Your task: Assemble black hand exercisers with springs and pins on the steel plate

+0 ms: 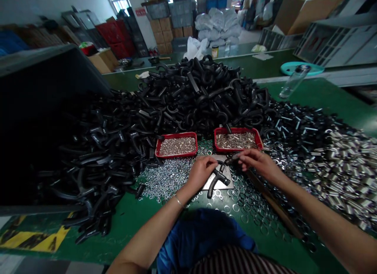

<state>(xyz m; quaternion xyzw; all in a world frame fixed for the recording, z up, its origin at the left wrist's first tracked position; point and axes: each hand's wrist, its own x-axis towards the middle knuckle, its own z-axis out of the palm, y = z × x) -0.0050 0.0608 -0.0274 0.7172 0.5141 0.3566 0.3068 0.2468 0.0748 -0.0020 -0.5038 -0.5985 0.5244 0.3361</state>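
2 red trays (259,139); small metal parts (177,146) in both.

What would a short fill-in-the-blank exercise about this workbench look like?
1. The bench top is coloured ____.
2. The small tray just beyond the right hand is coloured ____.
3. The bangle circles the person's ____ wrist.
4. The curved part at the left hand is coloured ____.

Missing words: green; red; left; black.

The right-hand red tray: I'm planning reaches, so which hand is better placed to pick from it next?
Probably the right hand: it is nearer the tray, though seemingly holding a dark piece; the left hand holds the black branched part.
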